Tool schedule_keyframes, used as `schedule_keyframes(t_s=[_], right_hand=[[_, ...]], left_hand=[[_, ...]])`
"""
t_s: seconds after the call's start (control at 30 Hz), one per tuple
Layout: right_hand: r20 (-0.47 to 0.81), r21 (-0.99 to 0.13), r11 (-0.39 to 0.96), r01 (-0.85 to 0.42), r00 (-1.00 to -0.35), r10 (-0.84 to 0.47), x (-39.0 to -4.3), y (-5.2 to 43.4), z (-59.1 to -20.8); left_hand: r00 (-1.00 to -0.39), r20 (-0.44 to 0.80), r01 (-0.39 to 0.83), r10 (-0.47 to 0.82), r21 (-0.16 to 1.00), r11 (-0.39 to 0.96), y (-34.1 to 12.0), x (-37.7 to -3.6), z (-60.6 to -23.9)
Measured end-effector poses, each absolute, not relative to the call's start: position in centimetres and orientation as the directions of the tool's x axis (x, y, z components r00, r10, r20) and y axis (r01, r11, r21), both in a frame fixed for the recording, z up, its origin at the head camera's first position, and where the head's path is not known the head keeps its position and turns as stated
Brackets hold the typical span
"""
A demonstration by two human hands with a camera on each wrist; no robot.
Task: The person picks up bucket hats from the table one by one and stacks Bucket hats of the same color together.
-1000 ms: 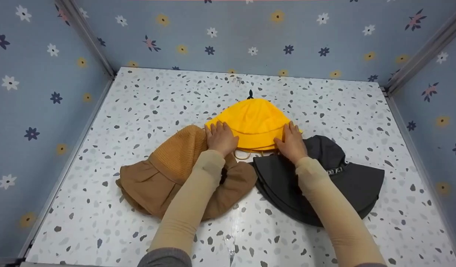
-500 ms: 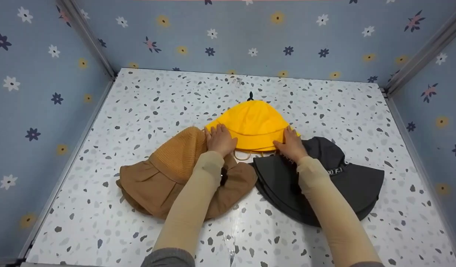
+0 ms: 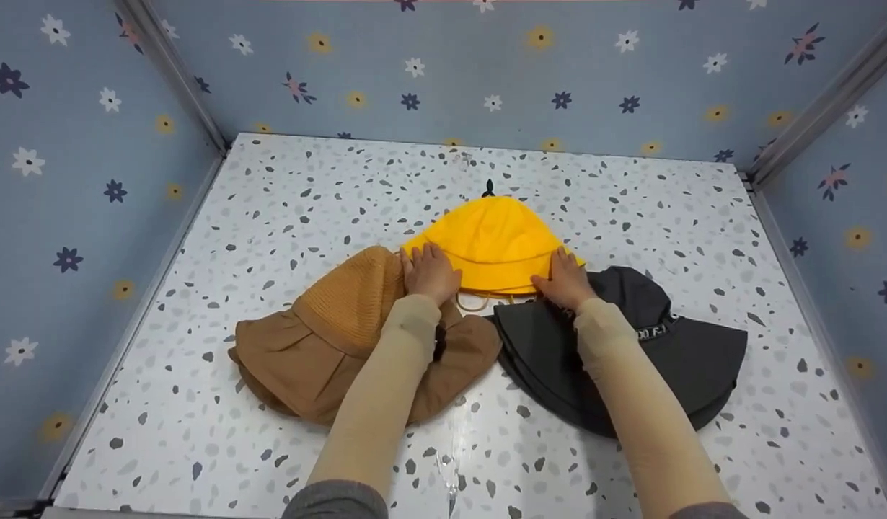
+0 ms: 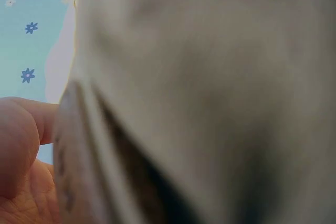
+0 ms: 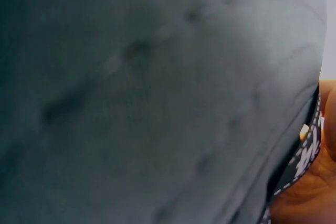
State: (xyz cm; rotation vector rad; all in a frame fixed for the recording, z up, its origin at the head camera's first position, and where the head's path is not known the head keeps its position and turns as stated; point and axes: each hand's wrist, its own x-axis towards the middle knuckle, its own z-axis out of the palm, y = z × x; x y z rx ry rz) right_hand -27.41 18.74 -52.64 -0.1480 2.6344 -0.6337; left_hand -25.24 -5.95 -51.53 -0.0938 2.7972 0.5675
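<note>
A yellow bucket hat [image 3: 497, 229] with a dark leaf-shaped tip lies behind two other hats, a thin cord [image 3: 471, 306] looping out below its brim. My left hand [image 3: 430, 274] rests on the left part of that brim, and my right hand [image 3: 567, 281] rests on the right part, both thumbs pointing inward. Under my left forearm is a brown sun hat [image 3: 288, 360] with a knitted crown. My right forearm crosses a black wide-brimmed hat [image 3: 692, 360] with a lettered band. Blurred brown cloth [image 4: 210, 51] and dark cloth [image 5: 157, 93] fill most of the wrist views.
The hats lie on a white speckled tabletop [image 3: 306, 194]. Blue flower-patterned panels stand around it, at the back [image 3: 458, 72], the left [image 3: 61, 209] and the right [image 3: 847, 238], with grey metal posts at the corners.
Since a second ago the yellow hat's right brim edge has drawn slightly inward. Both hands stay on the brim with barely any movement; the head view has shifted a little.
</note>
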Motion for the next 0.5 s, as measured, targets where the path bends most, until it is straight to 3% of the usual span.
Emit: schedule_keyframes(t_s=[0.37,0.5], right_hand=[[-0.348,-0.525,0.85,0.05,-0.924,-0.161,-27.7,18.8,-52.4],[-0.354,-0.579,0.811,0.085,-0.922,-0.156,-27.5,19.2,-50.2]], left_hand=[[-0.968,-0.25,-0.131,-0.028,0.405,0.905,-5.6,-25.4,-50.5],[-0.973,-0.225,-0.067,0.049,0.483,0.873,-4.8,-23.8,-48.5]])
